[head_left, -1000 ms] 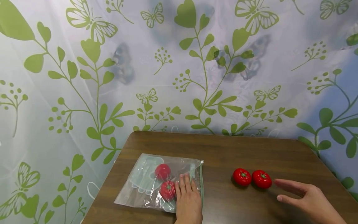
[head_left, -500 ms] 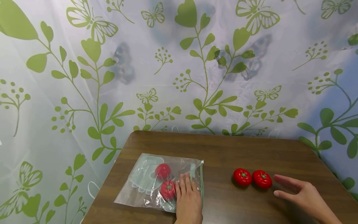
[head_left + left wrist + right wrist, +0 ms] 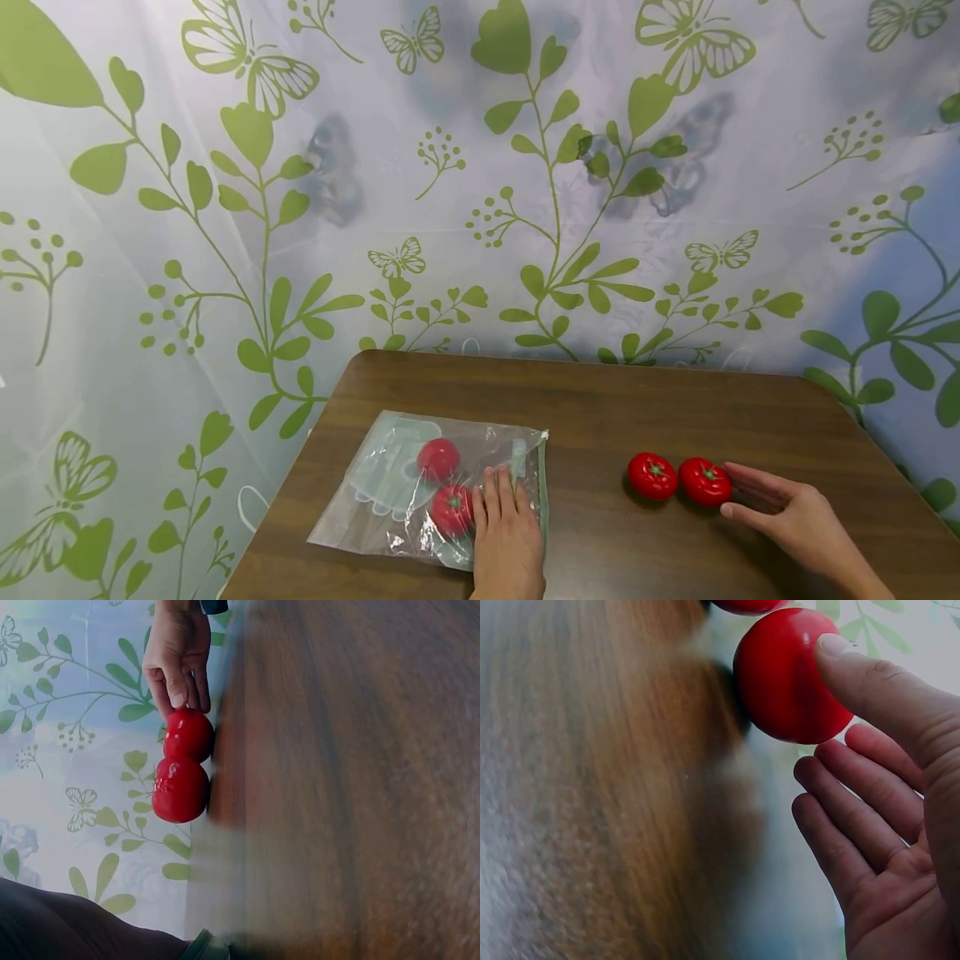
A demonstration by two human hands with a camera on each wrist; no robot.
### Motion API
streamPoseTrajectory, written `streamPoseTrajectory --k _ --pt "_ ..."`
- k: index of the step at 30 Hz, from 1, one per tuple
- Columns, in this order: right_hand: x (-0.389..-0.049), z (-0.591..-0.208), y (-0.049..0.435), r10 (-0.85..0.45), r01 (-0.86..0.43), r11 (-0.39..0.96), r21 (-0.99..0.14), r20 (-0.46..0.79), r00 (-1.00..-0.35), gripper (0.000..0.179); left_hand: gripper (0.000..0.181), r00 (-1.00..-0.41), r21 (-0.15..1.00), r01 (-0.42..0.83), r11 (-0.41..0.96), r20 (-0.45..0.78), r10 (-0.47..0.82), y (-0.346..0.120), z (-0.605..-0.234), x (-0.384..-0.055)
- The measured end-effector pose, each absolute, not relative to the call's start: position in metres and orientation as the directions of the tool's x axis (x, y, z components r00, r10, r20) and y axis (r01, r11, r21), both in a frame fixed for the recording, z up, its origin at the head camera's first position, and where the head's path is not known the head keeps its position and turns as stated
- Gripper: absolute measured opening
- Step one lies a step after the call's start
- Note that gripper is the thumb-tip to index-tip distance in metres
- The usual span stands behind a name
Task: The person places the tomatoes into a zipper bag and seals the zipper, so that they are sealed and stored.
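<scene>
In the head view, my left hand (image 3: 508,542) lies flat with straight fingers on the right part of a clear zip bag (image 3: 345,523). Inside the bag are two red tomatoes, one farther back (image 3: 438,460) and one nearer (image 3: 452,510), the latter beside my fingertips. Two more tomatoes sit side by side on the table, a left one (image 3: 652,477) and a right one (image 3: 705,482). My right hand (image 3: 795,517) is at the right tomato's side, fingers extended behind it and thumb in front. From the right wrist, the thumb (image 3: 877,682) overlaps that tomato (image 3: 787,682); firm contact is unclear.
The brown wooden table (image 3: 585,400) has rounded back corners. Behind it hangs a pale curtain (image 3: 420,292) printed with green leaves and butterflies. The bag's green zip edge (image 3: 543,483) faces right, towards the loose tomatoes.
My right hand has moved left, up to the right loose tomato, with thumb and fingers now at its side. My left hand, the bag and the tomatoes stay where they were.
</scene>
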State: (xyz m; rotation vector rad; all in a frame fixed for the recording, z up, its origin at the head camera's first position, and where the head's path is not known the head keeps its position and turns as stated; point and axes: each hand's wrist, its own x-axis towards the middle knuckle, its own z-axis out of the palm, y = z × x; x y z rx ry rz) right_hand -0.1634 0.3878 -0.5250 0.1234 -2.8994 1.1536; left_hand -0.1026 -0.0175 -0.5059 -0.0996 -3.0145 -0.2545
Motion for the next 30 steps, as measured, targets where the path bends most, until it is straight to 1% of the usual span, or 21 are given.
streamPoseTrajectory --k 7,16,20,26,30 --pt "-0.168 -0.528 0.388 -0.068 -0.069 0.729 -0.681 0.028 -0.997 0.07 0.102 -0.99 0.155 0.073 0.985 0.127 0.053 -0.018 -0.506 -0.102" --pt "-0.173 -0.524 0.384 -0.098 -0.04 0.719 -0.694 -0.044 -0.994 0.073 0.099 -0.989 0.15 0.071 0.986 0.139 0.05 -0.018 -0.507 -0.101" --pt "-0.174 -0.524 0.382 -0.1 -0.032 0.708 -0.705 -0.056 -0.993 0.073 0.103 -0.99 0.15 0.071 0.986 0.129 0.052 -0.018 -0.506 -0.101" --pt "-0.168 -0.526 0.385 -0.088 -0.034 0.71 -0.703 -0.041 -0.995 0.071 0.105 -0.992 0.158 0.074 0.985 0.109 0.057 -0.018 -0.505 -0.102" --pt "-0.161 -0.524 0.389 -0.063 0.006 0.718 -0.696 -0.073 -0.995 0.073 0.104 -0.993 0.167 0.073 0.983 0.102 0.056 -0.018 -0.504 -0.103"
